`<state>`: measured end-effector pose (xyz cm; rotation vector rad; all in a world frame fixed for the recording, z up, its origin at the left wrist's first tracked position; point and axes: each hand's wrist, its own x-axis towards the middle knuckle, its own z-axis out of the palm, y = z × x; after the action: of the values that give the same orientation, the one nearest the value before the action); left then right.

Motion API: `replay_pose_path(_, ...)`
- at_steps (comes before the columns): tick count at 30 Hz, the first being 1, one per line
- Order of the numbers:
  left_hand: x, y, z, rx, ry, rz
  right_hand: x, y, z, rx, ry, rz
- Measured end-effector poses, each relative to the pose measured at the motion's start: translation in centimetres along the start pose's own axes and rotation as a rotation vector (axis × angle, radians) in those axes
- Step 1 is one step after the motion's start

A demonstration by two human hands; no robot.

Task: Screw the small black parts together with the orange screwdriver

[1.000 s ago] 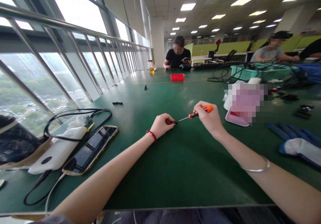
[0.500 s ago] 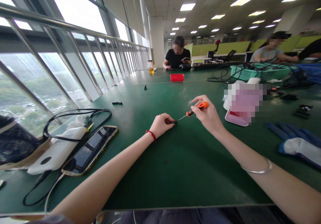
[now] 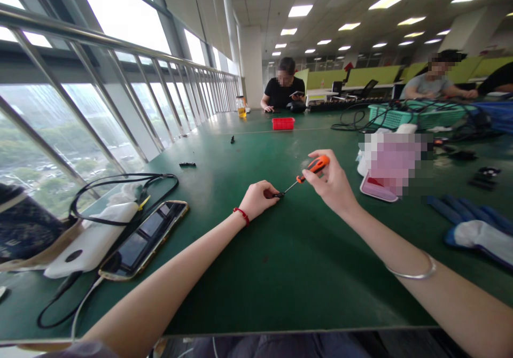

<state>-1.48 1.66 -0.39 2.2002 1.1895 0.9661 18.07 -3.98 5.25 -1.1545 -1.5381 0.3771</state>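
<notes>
My left hand [image 3: 260, 197] rests on the green table [image 3: 248, 272], its fingers closed on a small black part [image 3: 279, 194] that they partly hide. My right hand [image 3: 331, 179] grips a screwdriver [image 3: 318, 164] by its orange and black handle. The thin metal shaft slants down to the left, and its tip meets the black part. Whether the tip sits in a screw is too small to tell.
To the left lie a phone [image 3: 146, 240], a white power bank [image 3: 92, 240] and black cables. A red bin [image 3: 282, 123] stands farther back, before a seated person [image 3: 284, 88]. On the right are a pink pouch-like item [image 3: 395, 160], a blue-white glove [image 3: 481, 235] and a green basket [image 3: 417, 115].
The screwdriver handle has tilted up slightly and shifted a little left, with my right hand turning along with it. My left hand and the black part stay in place.
</notes>
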Motion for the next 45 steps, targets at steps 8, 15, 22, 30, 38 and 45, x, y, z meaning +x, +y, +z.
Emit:
replay_pose_path(8,-0.04,0.02,-0.05,0.019,-0.002,0.004,-0.65,-0.91,-0.14,-0.088,-0.005,-0.080)
replay_pose_path(15,-0.06,0.18,-0.06,0.020,-0.004,-0.005,-0.63,-0.76,-0.01,-0.169,0.013,-0.043)
replay_pose_path(22,-0.02,-0.02,-0.02,0.014,-0.002,0.008,-0.59,-0.55,-0.08,-0.101,0.009,-0.089)
replay_pose_path(30,-0.08,0.13,-0.07,0.006,-0.002,0.000,-0.55,-0.61,-0.08,-0.162,-0.001,-0.025)
replay_pose_path(38,-0.04,-0.20,-0.02,-0.005,-0.004,0.013,-0.38,-0.46,-0.11,-0.107,0.009,-0.044)
replay_pose_path(45,-0.01,-0.16,-0.03,0.015,-0.006,0.004,-0.37,-0.52,-0.04,-0.135,-0.008,-0.011)
